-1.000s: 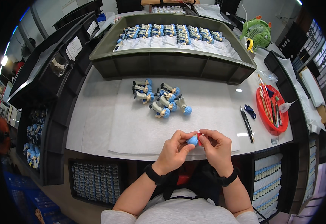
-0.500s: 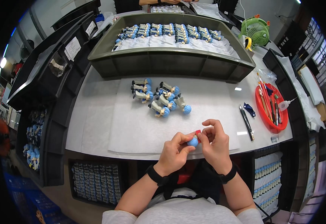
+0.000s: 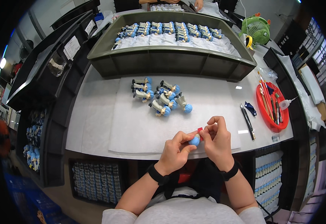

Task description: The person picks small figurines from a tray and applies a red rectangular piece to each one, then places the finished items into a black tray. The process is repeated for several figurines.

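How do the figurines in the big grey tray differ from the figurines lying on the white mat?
The figurines in the grey tray lie in an ordered row along the far side; the figurines on the white mat form a loose, crowded cluster. The tray group is much more numerous; the mat group is a small handful. Both kinds have blue heads and lie on white sheets.
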The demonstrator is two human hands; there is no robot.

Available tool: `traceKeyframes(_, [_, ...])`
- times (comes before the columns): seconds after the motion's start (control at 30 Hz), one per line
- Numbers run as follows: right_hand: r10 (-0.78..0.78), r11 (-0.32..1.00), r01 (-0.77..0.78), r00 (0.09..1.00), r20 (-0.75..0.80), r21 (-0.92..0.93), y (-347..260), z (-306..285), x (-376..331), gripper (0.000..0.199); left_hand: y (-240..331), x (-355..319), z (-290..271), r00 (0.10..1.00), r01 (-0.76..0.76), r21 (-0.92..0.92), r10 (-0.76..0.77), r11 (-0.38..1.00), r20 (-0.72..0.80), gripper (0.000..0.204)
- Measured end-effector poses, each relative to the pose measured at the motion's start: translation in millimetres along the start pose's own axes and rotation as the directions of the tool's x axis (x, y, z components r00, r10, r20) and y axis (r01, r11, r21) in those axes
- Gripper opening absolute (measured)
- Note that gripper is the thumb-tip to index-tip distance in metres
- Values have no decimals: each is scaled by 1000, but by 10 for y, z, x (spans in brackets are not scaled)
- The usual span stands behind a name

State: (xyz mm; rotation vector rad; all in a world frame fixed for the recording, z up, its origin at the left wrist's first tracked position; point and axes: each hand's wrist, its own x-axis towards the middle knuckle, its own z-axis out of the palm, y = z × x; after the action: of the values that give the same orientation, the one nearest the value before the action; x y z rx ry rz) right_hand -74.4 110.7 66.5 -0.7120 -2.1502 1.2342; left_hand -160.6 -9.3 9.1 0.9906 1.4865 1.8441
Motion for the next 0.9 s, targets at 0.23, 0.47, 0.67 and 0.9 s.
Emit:
traceKeyframes(0.23, [49, 990, -49, 999, -2, 131, -22, -72, -57, 25, -12, 57, 15, 1000, -9, -69, 7, 998, -16, 19])
traceKeyframes(0.47, [-39, 999, 40, 999, -34, 11, 30, 80, -64, 26, 24, 19, -1, 998, 53, -42, -54, 998, -28, 20])
traceKeyframes(0.67, [-8, 999, 11, 998, -58, 39, 5, 86, -92, 19, -7, -2, 33, 998, -23, 6, 23, 1000, -67, 21])
traceKeyframes(0.9, [-24, 999, 26, 994, -104, 23, -13, 51, -130, 14, -3, -38, 4, 999, 47, 31, -47, 998, -21, 22])
